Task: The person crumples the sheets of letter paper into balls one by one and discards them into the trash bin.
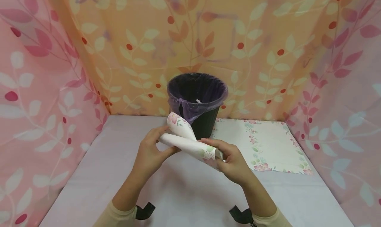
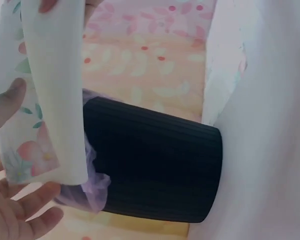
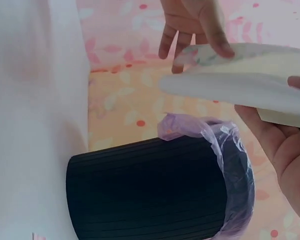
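Note:
A white floral-bordered sheet of paper (image 1: 184, 145), partly rolled over on itself, is held up above the table between both hands. My left hand (image 1: 150, 149) holds its left end, with the thumb on the near side and the fingers round the far side. At the right end my right hand (image 1: 233, 159) grips the rolled edge between thumb and fingers. Pink flowers and green leaves show on the sheet (image 2: 37, 125) in the left wrist view. The left hand (image 3: 200, 25) also shows at the top of the right wrist view.
Behind the paper stands a black bin (image 1: 205, 122) lined with a purple bag (image 1: 190, 109), a small white scrap inside. Another floral sheet (image 1: 276, 146) lies flat at the table's back right. Patterned cloth walls (image 1: 143, 55) enclose the pale table (image 1: 104, 147).

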